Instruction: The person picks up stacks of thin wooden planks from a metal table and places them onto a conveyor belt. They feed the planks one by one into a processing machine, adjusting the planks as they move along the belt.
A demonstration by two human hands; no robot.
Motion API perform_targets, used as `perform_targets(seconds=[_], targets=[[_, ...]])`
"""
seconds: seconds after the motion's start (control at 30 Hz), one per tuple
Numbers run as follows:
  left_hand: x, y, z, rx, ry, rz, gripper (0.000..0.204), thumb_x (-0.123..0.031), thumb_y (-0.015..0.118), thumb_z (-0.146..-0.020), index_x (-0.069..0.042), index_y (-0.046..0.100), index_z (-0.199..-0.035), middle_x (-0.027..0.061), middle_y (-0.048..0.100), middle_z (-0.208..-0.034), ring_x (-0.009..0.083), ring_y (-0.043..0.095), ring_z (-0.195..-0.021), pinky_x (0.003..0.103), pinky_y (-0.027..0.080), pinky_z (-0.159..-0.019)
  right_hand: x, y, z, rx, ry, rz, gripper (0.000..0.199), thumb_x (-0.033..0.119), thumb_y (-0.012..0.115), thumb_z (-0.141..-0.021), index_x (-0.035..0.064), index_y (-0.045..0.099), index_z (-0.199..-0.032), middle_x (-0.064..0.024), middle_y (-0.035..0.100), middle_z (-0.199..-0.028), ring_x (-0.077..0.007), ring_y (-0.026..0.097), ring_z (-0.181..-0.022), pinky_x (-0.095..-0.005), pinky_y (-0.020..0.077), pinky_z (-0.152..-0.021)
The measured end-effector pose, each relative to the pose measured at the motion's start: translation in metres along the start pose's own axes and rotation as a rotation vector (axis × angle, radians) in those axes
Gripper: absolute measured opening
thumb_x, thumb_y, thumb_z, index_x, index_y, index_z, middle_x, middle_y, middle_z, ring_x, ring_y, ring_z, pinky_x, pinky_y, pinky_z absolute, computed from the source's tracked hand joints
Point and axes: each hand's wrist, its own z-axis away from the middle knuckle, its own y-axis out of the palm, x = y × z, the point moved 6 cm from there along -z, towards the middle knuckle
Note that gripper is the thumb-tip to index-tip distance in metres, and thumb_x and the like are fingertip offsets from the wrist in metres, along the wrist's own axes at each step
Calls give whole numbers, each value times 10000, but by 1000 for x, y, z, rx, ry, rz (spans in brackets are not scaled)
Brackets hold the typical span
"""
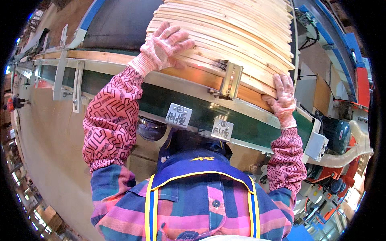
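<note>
Many thin wooden strips (229, 34) lie side by side in a wide row across the machine bed in front of me. My left hand (165, 47), in a pale pink glove, rests on the left ends of the nearest strips with its fingers spread. At the right ends of the near strips, my right hand (282, 96), gloved alike, lies with its fingers stretched along the wood and the thumb apart. Between my hands a metal bracket (232, 80) stands against the front edge of the row. What lies under my palms is hidden.
A green conveyor belt (161, 94) with metal rails runs across in front of my body. Two small labelled plates (178, 115) sit on its near edge. On the right are a motor (337, 131), a ribbed hose (341, 160) and red machinery. A dark panel (120, 26) lies at the upper left.
</note>
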Motion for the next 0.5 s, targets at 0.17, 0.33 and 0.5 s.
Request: perform_targets(seconds=[0.17,0.33,0.5], targets=[[-5,-5,-1,9,1,-128,800,-679,680,-732,-325,482,-1421,23,496,-1454,282,415,-1386,536,234,-1209,-3,2,-2,-15,-14,-11,872,454,802,-712,115,477,-1448,-166,442,-1484,-401,382,-1394,-490,345,-1149],[-20,-33,-13,-25,-43,-297,616,-542,703,-826,-308,557,-1377,36,585,-1369,270,521,-1297,477,327,-1170,-6,-8,-6,-86,-53,43,840,434,795,-735,123,480,-1448,-160,459,-1465,-385,408,-1375,-470,369,-1141],[-20,-39,-12,32,-157,-103,762,-669,712,-699,-311,566,-1355,87,547,-1417,386,423,-1371,597,242,-1168,-23,7,-6,-82,-73,198,816,466,744,-791,132,449,-1475,-143,453,-1490,-350,399,-1395,-459,355,-1154]])
